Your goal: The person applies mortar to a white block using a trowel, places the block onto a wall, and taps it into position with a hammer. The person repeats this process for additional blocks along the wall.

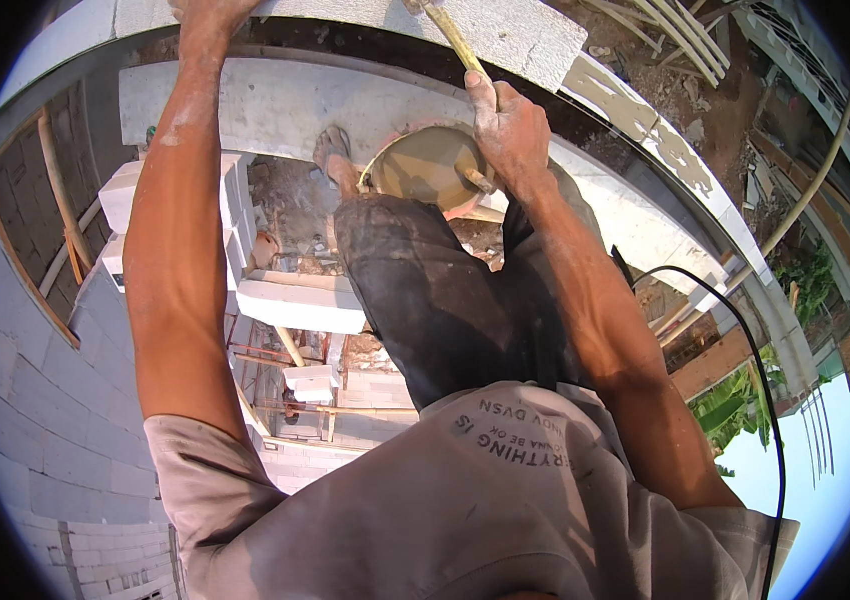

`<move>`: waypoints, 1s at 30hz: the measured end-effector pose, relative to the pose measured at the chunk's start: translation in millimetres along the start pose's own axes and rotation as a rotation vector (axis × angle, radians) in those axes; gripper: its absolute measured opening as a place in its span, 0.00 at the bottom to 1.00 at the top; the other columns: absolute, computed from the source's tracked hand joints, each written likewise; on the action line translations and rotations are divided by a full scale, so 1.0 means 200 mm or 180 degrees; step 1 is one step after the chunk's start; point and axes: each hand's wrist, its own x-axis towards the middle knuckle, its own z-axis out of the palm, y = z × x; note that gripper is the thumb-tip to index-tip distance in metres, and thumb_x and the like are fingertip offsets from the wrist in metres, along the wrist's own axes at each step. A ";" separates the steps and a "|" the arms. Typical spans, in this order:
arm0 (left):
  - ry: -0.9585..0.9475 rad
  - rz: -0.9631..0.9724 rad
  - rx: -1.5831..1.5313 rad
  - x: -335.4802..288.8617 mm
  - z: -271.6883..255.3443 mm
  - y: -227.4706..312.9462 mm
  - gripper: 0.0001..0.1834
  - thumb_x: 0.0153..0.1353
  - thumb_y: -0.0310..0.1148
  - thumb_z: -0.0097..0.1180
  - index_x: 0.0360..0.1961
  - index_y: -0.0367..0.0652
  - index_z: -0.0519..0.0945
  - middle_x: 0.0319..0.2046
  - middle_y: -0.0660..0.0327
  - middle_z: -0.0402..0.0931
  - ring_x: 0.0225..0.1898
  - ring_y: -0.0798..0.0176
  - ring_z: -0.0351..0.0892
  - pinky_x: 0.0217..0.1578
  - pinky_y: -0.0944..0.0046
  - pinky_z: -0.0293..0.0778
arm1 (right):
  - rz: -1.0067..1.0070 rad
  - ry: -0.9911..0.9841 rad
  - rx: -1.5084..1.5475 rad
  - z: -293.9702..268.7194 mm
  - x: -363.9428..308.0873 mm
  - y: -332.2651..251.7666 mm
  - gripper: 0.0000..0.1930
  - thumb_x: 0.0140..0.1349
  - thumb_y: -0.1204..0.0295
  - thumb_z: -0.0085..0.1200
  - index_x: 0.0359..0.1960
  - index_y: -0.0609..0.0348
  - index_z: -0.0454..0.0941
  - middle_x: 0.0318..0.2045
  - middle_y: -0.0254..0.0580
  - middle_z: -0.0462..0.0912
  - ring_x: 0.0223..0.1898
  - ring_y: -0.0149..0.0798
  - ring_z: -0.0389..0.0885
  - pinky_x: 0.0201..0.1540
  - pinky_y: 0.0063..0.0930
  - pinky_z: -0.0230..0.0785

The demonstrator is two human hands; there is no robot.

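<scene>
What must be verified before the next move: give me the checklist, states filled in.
1. Right hand closed around the wooden-handled tool: ok.
2. Tool's far end in full view: not ok, cropped by the top edge.
3. Left hand firm on the white blockwork: cannot tell, also cropped.
4. Bucket holding grey-brown contents: ok.
5. Black cable clear of the right hand: ok.

Wearer had on a creased, dull grey-brown T-shirt (385, 510), its sleeves (207, 455) short, with dark lettering (517, 432) set in arcs on the front, and black trousers (415, 270) with dusty, faded patches. Left hand (211, 14) and right hand (513, 128) were ungloved; chalky smears marked the left forearm (177, 122). A thin black cable (763, 385) curved past the right arm (615, 320).
</scene>
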 end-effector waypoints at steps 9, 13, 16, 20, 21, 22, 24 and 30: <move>-0.0009 -0.0093 -0.0108 0.02 -0.03 0.01 0.71 0.41 0.68 0.67 0.72 0.29 0.46 0.72 0.34 0.40 0.74 0.37 0.39 0.73 0.48 0.42 | -0.1157 0.0306 0.0322 -0.01 -0.15 0.03 0.27 0.64 0.44 0.53 0.24 0.59 0.77 0.11 0.46 0.73 0.16 0.48 0.77 0.21 0.40 0.67; 0.0003 -0.0081 0.0013 0.01 -0.04 0.04 0.70 0.40 0.67 0.68 0.72 0.29 0.47 0.72 0.34 0.42 0.74 0.37 0.39 0.73 0.48 0.42 | -0.0170 0.0143 -0.0316 -0.01 0.03 0.03 0.32 0.67 0.40 0.44 0.26 0.62 0.77 0.16 0.53 0.78 0.22 0.57 0.79 0.28 0.48 0.70; -0.0081 -0.0150 -0.0015 0.01 -0.06 0.07 0.70 0.40 0.66 0.69 0.72 0.29 0.48 0.72 0.34 0.43 0.74 0.38 0.40 0.73 0.49 0.42 | -0.0150 -0.0230 -0.0375 -0.09 -0.07 0.09 0.31 0.66 0.40 0.44 0.33 0.60 0.79 0.19 0.54 0.80 0.25 0.57 0.81 0.31 0.47 0.71; 0.0062 -0.0076 -0.0202 -0.02 -0.09 0.10 0.70 0.40 0.67 0.68 0.72 0.29 0.48 0.72 0.35 0.43 0.74 0.38 0.41 0.73 0.49 0.43 | -0.0514 -0.0856 -0.0605 -0.17 -0.30 0.18 0.29 0.66 0.40 0.45 0.41 0.58 0.78 0.23 0.53 0.82 0.29 0.57 0.83 0.34 0.47 0.73; 0.0111 -0.0095 -0.0200 -0.03 -0.09 0.10 0.69 0.40 0.66 0.68 0.71 0.29 0.49 0.72 0.35 0.44 0.74 0.38 0.41 0.72 0.49 0.43 | -0.0424 -0.1038 -0.0842 -0.17 -0.33 0.19 0.29 0.66 0.41 0.45 0.43 0.58 0.78 0.24 0.53 0.83 0.29 0.57 0.83 0.35 0.47 0.73; 0.0183 -0.0107 -0.0217 -0.04 -0.09 0.10 0.69 0.40 0.66 0.68 0.71 0.29 0.49 0.72 0.35 0.44 0.74 0.38 0.42 0.72 0.48 0.43 | -0.0289 -0.1158 -0.1164 -0.16 -0.34 0.20 0.28 0.66 0.42 0.46 0.44 0.57 0.78 0.24 0.53 0.83 0.30 0.56 0.84 0.36 0.47 0.74; 0.0202 -0.0080 -0.0232 -0.04 -0.10 0.10 0.68 0.41 0.65 0.69 0.71 0.29 0.50 0.71 0.35 0.46 0.74 0.38 0.42 0.72 0.48 0.43 | -0.0364 -0.1288 -0.1590 -0.09 -0.29 0.20 0.26 0.65 0.44 0.48 0.43 0.57 0.79 0.27 0.53 0.84 0.32 0.56 0.84 0.38 0.47 0.75; 0.0093 -0.0042 -0.0233 -0.05 -0.12 0.12 0.67 0.41 0.63 0.70 0.70 0.28 0.52 0.70 0.34 0.48 0.74 0.38 0.43 0.72 0.48 0.44 | -0.0623 -0.1051 -0.2039 -0.03 0.01 0.23 0.22 0.64 0.51 0.51 0.45 0.57 0.81 0.33 0.56 0.85 0.35 0.56 0.85 0.40 0.47 0.77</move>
